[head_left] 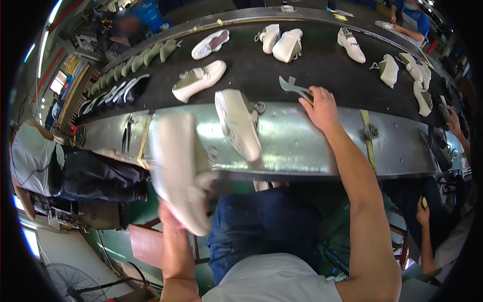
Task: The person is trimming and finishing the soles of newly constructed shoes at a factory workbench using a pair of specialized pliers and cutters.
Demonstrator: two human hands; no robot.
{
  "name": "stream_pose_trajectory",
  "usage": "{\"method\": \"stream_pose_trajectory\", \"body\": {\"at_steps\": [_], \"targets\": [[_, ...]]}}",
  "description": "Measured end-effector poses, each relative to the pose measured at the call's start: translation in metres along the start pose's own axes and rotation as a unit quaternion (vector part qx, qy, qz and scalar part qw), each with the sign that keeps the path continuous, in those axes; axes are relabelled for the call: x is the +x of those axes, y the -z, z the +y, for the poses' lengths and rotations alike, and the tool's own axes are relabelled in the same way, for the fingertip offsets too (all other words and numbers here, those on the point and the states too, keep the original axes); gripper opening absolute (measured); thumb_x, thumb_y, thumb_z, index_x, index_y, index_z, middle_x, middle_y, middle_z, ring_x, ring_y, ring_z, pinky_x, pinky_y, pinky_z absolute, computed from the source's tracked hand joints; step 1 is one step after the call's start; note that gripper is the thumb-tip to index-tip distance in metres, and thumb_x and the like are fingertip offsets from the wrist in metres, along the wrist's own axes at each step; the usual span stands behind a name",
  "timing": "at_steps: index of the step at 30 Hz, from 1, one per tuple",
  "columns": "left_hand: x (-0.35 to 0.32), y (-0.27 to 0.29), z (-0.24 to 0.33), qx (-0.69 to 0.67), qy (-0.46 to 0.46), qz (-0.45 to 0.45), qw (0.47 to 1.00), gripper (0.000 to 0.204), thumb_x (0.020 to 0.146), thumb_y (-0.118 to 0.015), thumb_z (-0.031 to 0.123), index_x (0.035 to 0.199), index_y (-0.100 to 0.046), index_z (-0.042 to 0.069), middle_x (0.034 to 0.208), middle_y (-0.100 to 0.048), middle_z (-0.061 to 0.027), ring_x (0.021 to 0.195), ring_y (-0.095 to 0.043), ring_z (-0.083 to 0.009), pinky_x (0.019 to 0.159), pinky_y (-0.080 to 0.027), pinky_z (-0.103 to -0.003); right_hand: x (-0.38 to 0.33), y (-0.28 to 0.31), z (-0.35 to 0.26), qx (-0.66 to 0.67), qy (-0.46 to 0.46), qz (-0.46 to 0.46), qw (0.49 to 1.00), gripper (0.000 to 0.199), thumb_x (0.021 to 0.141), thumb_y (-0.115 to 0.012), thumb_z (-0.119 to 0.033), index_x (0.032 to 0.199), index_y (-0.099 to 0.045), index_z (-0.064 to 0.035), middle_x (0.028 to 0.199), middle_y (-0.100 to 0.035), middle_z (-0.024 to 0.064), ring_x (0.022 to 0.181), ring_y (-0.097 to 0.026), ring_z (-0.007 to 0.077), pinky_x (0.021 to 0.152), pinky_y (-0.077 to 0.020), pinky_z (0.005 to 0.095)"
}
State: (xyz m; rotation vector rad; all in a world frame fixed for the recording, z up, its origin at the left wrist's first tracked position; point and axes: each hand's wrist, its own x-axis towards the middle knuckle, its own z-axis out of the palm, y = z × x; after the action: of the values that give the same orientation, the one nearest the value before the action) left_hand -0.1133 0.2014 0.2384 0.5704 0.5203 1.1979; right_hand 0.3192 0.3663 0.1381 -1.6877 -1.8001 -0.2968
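My left hand is closed around a cream shoe, held raised in front of the metal ledge and smeared by motion. My right hand grips the handle of a small hammer, whose metal head reaches over the black belt. Between my hands, another cream shoe with an olive-green part lies across the ledge and the belt's near edge. Beyond it on the belt rests a cream and green shoe.
More cream shoes lie along the dark belt. Green shoe-shaped pieces and black-and-white ones line up at left. The metal ledge runs before me. Co-workers sit at left, right and far right.
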Motion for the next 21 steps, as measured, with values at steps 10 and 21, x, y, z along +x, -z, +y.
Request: {"method": "stream_pose_trajectory", "body": {"at_steps": [10,21], "targets": [[-0.126,0.071,-0.172,0.549,0.186,-0.052,0.813,0.101,0.075,-0.088,0.031,0.152,-0.033,-0.006,0.139,-0.057,-0.0228,0.131,-0.055,-0.0258,0.109,-0.042,-0.034,-0.215,0.131,-0.127,0.226,-0.042,-0.151,0.961,0.043,0.09,-0.069,-0.029,0.118,-0.056,0.0003,0.104,-0.063,0.0193,0.091,-0.061,0.0385,0.082,-0.0493,0.0451],[-0.085,0.077,-0.217,0.681,0.245,-0.104,0.682,0.035,0.093,-0.069,0.032,0.105,-0.065,0.0,0.095,-0.07,-0.0168,0.089,-0.069,-0.0297,0.076,-0.052,-0.043,-0.339,0.092,-0.153,0.255,-0.337,-0.293,0.858,0.051,0.082,-0.078,-0.028,0.117,-0.056,0.0021,0.103,-0.07,0.0191,0.097,-0.069,0.0312,0.088,-0.0522,0.0391]]}}
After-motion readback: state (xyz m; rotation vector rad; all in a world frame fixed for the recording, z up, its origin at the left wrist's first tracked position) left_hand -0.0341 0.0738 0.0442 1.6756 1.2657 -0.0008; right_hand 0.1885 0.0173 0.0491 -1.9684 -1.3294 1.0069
